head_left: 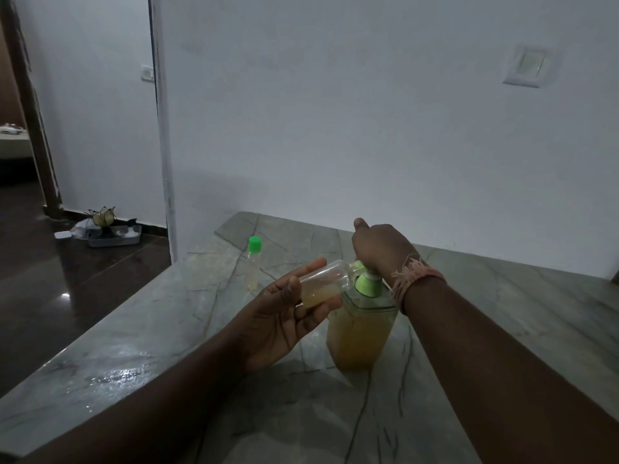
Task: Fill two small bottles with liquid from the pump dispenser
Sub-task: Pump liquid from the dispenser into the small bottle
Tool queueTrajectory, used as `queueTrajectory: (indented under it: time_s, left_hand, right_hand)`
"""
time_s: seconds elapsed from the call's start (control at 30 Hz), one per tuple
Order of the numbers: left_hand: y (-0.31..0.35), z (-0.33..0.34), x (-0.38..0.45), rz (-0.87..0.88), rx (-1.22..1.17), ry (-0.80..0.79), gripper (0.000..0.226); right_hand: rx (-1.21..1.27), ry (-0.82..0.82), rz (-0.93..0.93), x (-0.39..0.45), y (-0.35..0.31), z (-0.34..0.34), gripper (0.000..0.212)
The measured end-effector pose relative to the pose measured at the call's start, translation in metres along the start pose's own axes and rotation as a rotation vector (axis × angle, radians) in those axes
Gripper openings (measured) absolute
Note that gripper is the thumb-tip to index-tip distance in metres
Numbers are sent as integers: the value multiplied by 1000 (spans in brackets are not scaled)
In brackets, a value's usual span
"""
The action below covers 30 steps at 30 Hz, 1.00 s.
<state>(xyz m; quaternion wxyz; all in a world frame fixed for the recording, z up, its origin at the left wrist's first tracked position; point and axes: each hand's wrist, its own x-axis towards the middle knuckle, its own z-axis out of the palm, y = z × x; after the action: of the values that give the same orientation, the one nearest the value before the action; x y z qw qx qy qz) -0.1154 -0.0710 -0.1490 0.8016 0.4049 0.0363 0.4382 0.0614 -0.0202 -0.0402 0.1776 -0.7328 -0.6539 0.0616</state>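
A clear pump dispenser (pixel 360 336) with yellow liquid and a green collar stands on the marble table (pixel 201 380). My right hand (pixel 382 249) lies closed over the pump head and hides it. My left hand (pixel 284 316) holds a small clear bottle (pixel 323 284) tilted almost on its side, its open mouth against the green nozzle. Yellow liquid lies in the lower part of that bottle. A second small bottle (pixel 253 264) with a green cap stands upright farther back on the table, to the left.
The table's left edge drops to a dark glossy floor (pixel 67 279). A grey tray with small items (pixel 112 234) sits on that floor by the white wall (pixel 368 128). A doorway opens at far left.
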Motion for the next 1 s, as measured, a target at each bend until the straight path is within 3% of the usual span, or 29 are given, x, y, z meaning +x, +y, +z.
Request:
queueTrajectory:
  time_s: [0.6,0.73,1.0]
  left_hand:
    - [-1,0,0,15,12,-26,64]
    - [0,-2,2,16,24,-9,66]
    - [0,1,-2,10,13,-5,68]
  right_hand:
    - [82,-48,44,10,-1,-2,45]
    - [174,24,39,12,5,4,46]
    - [200,12,116,7,0,4,46]
